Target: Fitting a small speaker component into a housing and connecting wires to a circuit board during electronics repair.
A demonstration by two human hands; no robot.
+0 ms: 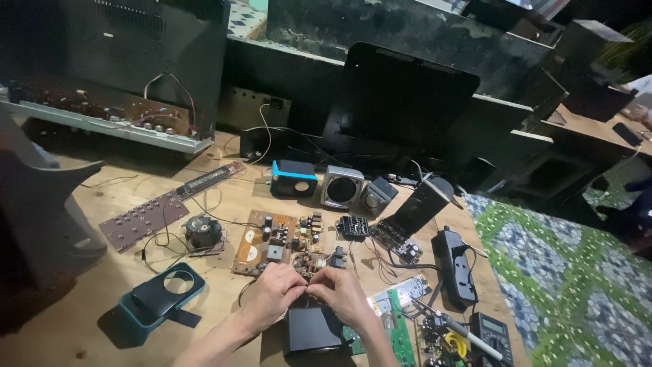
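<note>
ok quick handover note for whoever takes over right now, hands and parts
Left hand and right hand meet fingertip to fingertip, pinching something small that can't be made out, just above the black box at the bench's near edge.
Small circuit board sits just beyond the fingers, brown circuit board to its left.
Soldering iron lies to the right, untouched, beside the multimeter.
Boards lie loose and bare; no casing is closed.

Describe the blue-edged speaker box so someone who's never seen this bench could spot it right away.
Start at the wooden workbench and find the tall black panel standing at its back. In front of it sits a row of three small speakers; the blue-edged speaker is the leftmost. Its bright blue trim sets it apart from the grey speaker beside it.
</note>
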